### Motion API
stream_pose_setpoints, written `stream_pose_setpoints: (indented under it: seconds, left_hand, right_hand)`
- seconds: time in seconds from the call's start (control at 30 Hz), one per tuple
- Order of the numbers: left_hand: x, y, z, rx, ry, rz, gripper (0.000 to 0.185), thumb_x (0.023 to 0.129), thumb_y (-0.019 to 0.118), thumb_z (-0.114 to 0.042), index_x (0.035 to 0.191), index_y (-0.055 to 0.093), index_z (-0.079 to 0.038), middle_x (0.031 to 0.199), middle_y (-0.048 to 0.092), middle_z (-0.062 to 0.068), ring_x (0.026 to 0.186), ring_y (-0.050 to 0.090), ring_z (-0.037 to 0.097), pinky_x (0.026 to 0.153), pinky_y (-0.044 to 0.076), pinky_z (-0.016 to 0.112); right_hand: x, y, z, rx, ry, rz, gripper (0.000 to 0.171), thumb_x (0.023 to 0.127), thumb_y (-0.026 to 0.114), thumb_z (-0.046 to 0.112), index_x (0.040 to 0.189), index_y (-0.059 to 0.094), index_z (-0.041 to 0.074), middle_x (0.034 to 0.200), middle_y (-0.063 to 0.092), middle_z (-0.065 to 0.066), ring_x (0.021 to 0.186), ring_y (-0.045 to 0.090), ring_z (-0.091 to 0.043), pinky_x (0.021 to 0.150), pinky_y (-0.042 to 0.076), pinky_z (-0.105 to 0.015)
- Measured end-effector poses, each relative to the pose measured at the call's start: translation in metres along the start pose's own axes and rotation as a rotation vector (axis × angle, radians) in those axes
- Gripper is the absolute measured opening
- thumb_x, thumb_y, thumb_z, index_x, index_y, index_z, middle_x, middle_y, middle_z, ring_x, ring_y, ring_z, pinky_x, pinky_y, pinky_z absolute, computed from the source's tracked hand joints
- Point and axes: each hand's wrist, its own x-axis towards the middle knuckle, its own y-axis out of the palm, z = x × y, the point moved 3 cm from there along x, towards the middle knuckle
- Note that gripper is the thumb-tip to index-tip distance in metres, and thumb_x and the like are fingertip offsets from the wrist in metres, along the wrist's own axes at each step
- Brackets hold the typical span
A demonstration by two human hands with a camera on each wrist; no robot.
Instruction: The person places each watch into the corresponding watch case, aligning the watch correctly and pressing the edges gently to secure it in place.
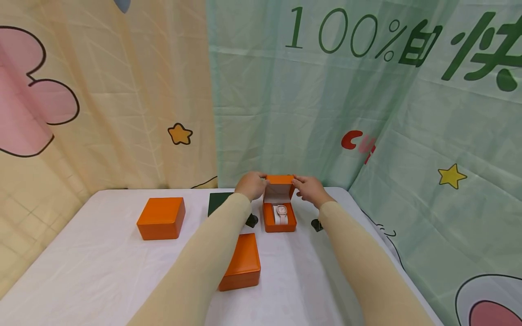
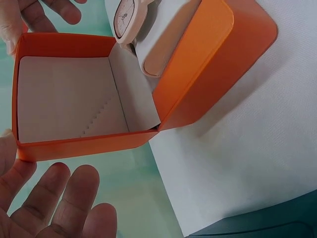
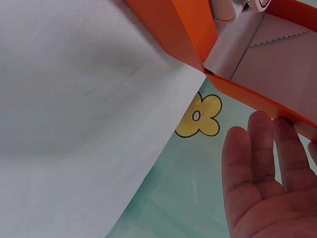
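— Where are we? 
— At a white-covered surface [image 1: 102,267] hemmed in by cartoon-print curtains [image 1: 122,90], yellow on our left, green behind and right.

— And our hands? 
— Our left hand [image 1: 252,184] and right hand [image 1: 311,190] flank the raised lid of the open orange box [image 1: 279,206], fingers straight and relaxed, touching its edges. A pale watch [image 1: 280,213] sits inside.

— Anything else? 
— Two closed orange boxes [image 1: 161,218] and a dark green box [image 1: 219,202] lie nearby.

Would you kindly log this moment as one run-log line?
left hand: touches lid of open orange box | right hand: fingers straight at lid | watch: inside box | two shut orange boxes on table
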Motion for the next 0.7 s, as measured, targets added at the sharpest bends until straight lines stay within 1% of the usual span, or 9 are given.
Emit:
stream_pose_setpoints:
  seconds: [0.43, 0.7]
  left_hand:
    - [-0.0010, 0.0000, 0.0001, -0.010, 0.013, -0.002, 0.043, 0.109, 0.058, -0.032, 0.148, 0.062, -0.017, 0.152, 0.061, 0.007, 0.146, 0.052, 0.031, 0.118, 0.046, 0.049]
    - [-0.0007, 0.0000, 0.0006, -0.025, -0.006, 0.009, 0.042, 0.108, 0.059, -0.032, 0.148, 0.063, -0.018, 0.152, 0.061, 0.006, 0.146, 0.052, 0.031, 0.118, 0.047, 0.050]
  right_hand:
    - [-0.0012, 0.0007, -0.0013, 0.007, -0.022, 0.007, 0.057, 0.113, 0.046, 0.042, 0.165, 0.035, 0.022, 0.158, 0.054, -0.015, 0.127, 0.064, -0.036, 0.110, 0.053, -0.051]
    - [-0.0028, 0.0009, -0.0016, 0.011, -0.017, -0.001, 0.057, 0.113, 0.047, 0.042, 0.165, 0.036, 0.023, 0.158, 0.054, -0.014, 0.126, 0.064, -0.036, 0.110, 0.053, -0.051]
